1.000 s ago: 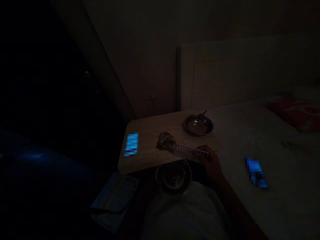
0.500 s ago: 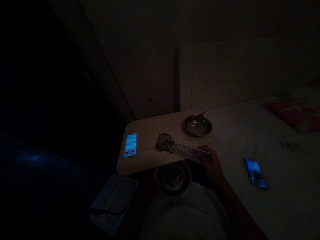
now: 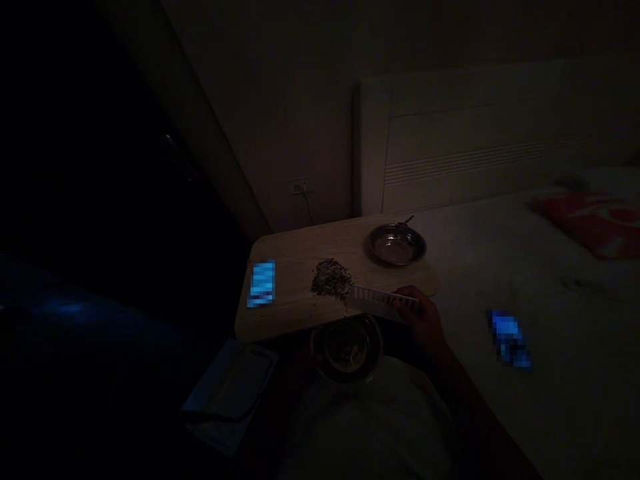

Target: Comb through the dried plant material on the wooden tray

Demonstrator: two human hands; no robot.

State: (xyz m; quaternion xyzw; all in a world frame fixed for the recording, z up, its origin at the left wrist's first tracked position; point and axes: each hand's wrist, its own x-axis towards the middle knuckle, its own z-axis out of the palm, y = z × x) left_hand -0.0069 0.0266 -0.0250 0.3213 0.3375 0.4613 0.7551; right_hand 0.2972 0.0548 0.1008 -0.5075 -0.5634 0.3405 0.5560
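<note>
My right hand (image 3: 423, 317) is closed on the right end of a pale flat strip with a row of slots (image 3: 373, 298). The strip's left end is beside a heap of small dark and light bits, like seeds or grain (image 3: 331, 279), on a wooden table (image 3: 295, 253). Below the table's front edge, over my lap, a round bowl (image 3: 373, 367) holds some pale bits. In deep shadow at the bowl's left rim, my left hand (image 3: 309, 365) grips it; most of its fingers are hidden.
A shiny metal dish (image 3: 397, 245) stands at the table's back right, a small handle behind it. A glowing blurred screen (image 3: 261, 283) lies at the left edge, another (image 3: 509, 339) on the bed (image 3: 565, 413). A pale bag-like thing (image 3: 235, 393) is low on the left.
The view has tilted down slightly, so everything sits a little higher or lower by a few pixels. My right hand keeps the strip beside the heap, with little other movement.
</note>
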